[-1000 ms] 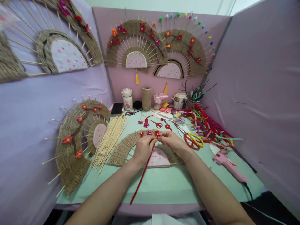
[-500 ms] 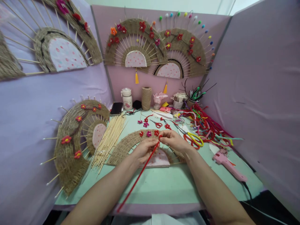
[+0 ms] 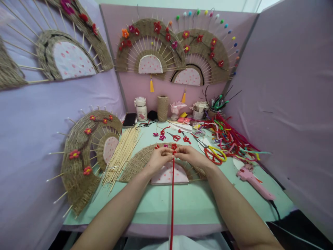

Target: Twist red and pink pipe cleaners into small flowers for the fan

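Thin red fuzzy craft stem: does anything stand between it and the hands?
Nothing visible does. The left hand and right hand meet at the upper end of the thin red fuzzy craft stem, both pinching it. The tan woven half-round fan lies beneath the hands, not between them and the stem.

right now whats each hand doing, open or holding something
Left hand: closed, holding the red pipe cleaner near its far end.
Right hand: closed, pinching the red pipe cleaner at that same end.

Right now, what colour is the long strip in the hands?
The strip is red, best seen in the head view.
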Available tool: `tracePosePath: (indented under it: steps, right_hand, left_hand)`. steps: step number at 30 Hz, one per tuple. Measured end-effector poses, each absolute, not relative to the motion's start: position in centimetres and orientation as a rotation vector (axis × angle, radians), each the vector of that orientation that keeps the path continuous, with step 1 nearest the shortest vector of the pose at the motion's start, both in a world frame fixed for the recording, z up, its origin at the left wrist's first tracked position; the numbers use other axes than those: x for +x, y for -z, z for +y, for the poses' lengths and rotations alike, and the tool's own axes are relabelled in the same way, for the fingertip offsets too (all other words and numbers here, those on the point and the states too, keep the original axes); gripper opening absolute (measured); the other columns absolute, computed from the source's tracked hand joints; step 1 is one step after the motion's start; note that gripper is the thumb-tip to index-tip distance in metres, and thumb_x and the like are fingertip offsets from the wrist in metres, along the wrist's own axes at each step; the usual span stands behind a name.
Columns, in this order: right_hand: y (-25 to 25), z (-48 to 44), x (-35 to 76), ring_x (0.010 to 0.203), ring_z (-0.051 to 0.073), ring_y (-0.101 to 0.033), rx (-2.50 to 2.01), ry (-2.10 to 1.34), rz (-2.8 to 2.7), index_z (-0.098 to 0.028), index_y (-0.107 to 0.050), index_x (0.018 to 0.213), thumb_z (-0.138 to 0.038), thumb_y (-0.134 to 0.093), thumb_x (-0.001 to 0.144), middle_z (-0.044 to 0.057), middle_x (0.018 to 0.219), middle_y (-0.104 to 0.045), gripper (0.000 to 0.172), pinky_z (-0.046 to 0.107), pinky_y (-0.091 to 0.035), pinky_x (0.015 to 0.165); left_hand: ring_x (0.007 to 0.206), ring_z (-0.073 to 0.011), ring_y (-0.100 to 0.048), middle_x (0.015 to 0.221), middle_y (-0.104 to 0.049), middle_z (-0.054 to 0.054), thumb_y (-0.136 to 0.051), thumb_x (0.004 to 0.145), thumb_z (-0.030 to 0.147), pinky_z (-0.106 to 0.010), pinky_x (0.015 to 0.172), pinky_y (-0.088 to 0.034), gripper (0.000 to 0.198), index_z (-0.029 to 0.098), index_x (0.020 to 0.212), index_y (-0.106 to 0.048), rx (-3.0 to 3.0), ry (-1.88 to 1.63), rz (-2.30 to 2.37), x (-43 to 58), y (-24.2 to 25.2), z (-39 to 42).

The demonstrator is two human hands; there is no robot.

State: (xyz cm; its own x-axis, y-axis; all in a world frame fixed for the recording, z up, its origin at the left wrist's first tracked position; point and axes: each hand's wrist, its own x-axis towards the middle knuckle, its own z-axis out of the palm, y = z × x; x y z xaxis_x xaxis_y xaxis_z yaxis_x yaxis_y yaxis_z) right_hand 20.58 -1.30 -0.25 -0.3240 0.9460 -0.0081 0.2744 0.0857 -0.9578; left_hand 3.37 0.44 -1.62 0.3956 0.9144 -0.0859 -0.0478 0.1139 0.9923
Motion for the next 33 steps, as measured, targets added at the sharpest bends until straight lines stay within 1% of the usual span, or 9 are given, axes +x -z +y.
tracePosePath:
  steps: [3, 6, 8, 14, 18, 24, 29, 33]
  right_hand:
    - [0.5, -1.3, 20.1, 0.053, 0.009, -0.039, -1.243, -1.261, -1.579, -0.015, -0.062, 0.075, -0.047, -0.06, 0.074, -0.003, 0.059, -0.049, 0.032, 0.022, -0.029, 0.05]
    - [1.2, -1.2, 19.4, 0.055, 0.01, -0.043, -1.219, -1.339, -1.532, -0.016, -0.061, 0.075, -0.049, -0.061, 0.073, -0.001, 0.064, -0.053, 0.033, 0.022, -0.031, 0.05]
    - [1.8, -1.2, 19.0, 0.055, 0.009, -0.043, -1.216, -1.365, -1.483, -0.017, -0.059, 0.073, -0.049, -0.063, 0.072, -0.002, 0.064, -0.053, 0.032, 0.022, -0.031, 0.05]
    - [2.6, -1.2, 18.2, 0.044, 0.006, -0.031, -1.207, -1.341, -1.381, -0.018, -0.055, 0.068, -0.047, -0.064, 0.07, -0.007, 0.052, -0.04, 0.03, 0.022, -0.023, 0.044]
    - [2.4, -1.3, 18.3, 0.043, 0.006, -0.03, -1.234, -1.297, -1.406, -0.018, -0.053, 0.069, -0.048, -0.061, 0.072, -0.007, 0.052, -0.039, 0.031, 0.022, -0.021, 0.042]
    - [1.7, -1.4, 18.3, 0.05, 0.008, -0.034, -1.294, -1.072, -1.467, -0.017, -0.053, 0.065, -0.044, -0.059, 0.073, -0.005, 0.055, -0.044, 0.029, 0.022, -0.028, 0.05]
    - [1.0, -1.6, 18.0, 0.055, 0.009, -0.038, -1.26, -1.05, -1.42, -0.016, -0.052, 0.063, -0.041, -0.06, 0.072, -0.004, 0.059, -0.047, 0.028, 0.023, -0.029, 0.054]
    - [1.2, -1.5, 17.8, 0.054, 0.009, -0.038, -1.275, -1.009, -1.382, -0.016, -0.051, 0.062, -0.04, -0.061, 0.07, -0.004, 0.057, -0.046, 0.027, 0.023, -0.03, 0.053]
  left_hand:
    - [0.071, -0.0132, -0.061, 0.077, -0.067, -0.004, -0.072, 0.062, 0.028, -0.026, 0.068, -0.047, 0.023, 0.014, 0.078, -0.064, 1.257, -1.021, 0.906, 3.3, 1.3, 0.5]
    - [0.072, -0.013, -0.06, 0.077, -0.066, -0.003, -0.07, 0.064, 0.027, -0.025, 0.069, -0.047, 0.02, 0.014, 0.077, -0.063, 1.289, -1.123, 0.93, 3.3, 1.4, 0.7]
    - [0.07, -0.0128, -0.06, 0.076, -0.066, -0.003, -0.069, 0.064, 0.027, -0.025, 0.068, -0.047, 0.02, 0.014, 0.078, -0.063, 1.306, -1.143, 0.941, 3.3, 1.6, 0.9]
    - [0.072, -0.0141, -0.061, 0.078, -0.067, -0.004, -0.067, 0.066, 0.027, -0.028, 0.07, -0.048, 0.019, 0.015, 0.08, -0.065, 1.413, -1.149, 0.991, 3.2, 2.3, 1.3]
    - [0.074, -0.0146, -0.061, 0.081, -0.068, -0.005, -0.064, 0.068, 0.024, -0.027, 0.071, -0.048, 0.016, 0.014, 0.081, -0.065, 1.457, -1.104, 0.979, 3.0, 2.2, 1.4]
    - [0.075, -0.0147, -0.061, 0.081, -0.069, -0.005, -0.062, 0.068, 0.021, -0.026, 0.072, -0.047, 0.015, 0.013, 0.08, -0.066, 1.51, -1.09, 0.981, 3.0, 2.4, 1.8]
    - [0.075, -0.0164, -0.063, 0.082, -0.069, -0.007, -0.063, 0.069, 0.022, -0.028, 0.072, -0.048, 0.015, 0.014, 0.081, -0.067, 1.539, -1.155, 1.015, 3.1, 2.7, 1.8]
    - [0.075, -0.0168, -0.063, 0.082, -0.069, -0.007, -0.063, 0.069, 0.022, -0.029, 0.073, -0.049, 0.015, 0.014, 0.081, -0.067, 1.552, -1.168, 1.017, 3.2, 2.7, 1.7]
